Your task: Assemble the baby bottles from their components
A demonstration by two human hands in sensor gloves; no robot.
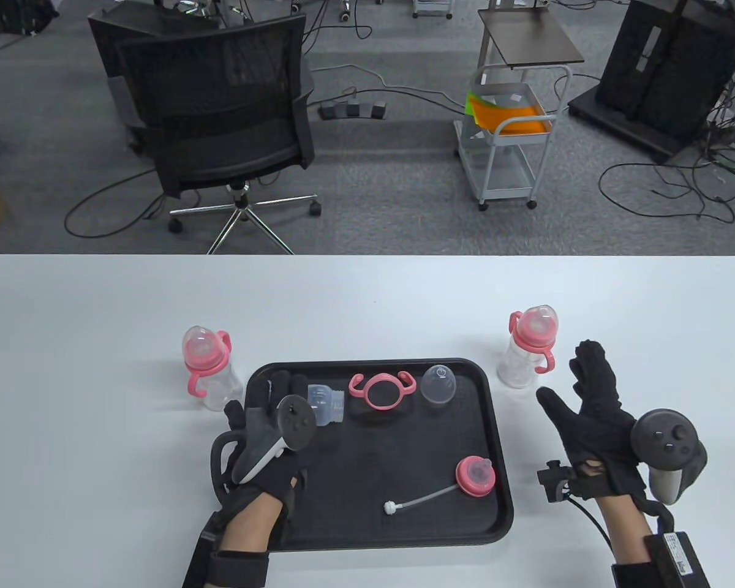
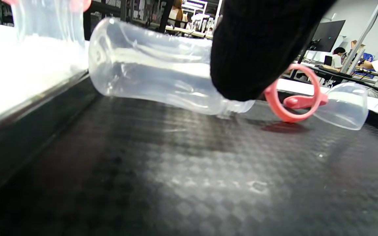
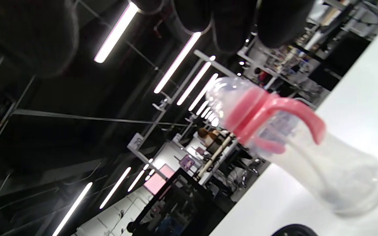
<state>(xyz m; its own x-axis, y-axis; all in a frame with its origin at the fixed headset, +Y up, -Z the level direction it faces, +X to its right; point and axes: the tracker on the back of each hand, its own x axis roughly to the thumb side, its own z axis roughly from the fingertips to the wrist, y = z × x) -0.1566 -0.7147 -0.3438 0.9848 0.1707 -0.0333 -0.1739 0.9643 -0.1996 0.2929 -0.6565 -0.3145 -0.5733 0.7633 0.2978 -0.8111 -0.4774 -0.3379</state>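
We see a clear bottle body [image 1: 326, 404] lying on its side at the upper left of the black tray [image 1: 404, 533], the left hand [image 1: 263, 429] over it; whether the fingers grasp it we cannot tell. A pink handle ring [image 1: 381, 392], clear cap [image 1: 438, 384] and nipple collar with straw [image 1: 474, 476] lie nearby. The right hand [image 1: 594, 416] hovers spread, beside an assembled bottle [image 1: 527, 346] at centre right.

Pink and clear on black, over white

The tray [image 1: 496, 490] was black with a fine checked texture; the table [image 1: 98, 343] white. The handle ring [image 1: 382, 391] and collar [image 1: 474, 476] were pink, the bottle body [image 2: 149, 78] and dome cap [image 1: 438, 384] clear, both gloves black.
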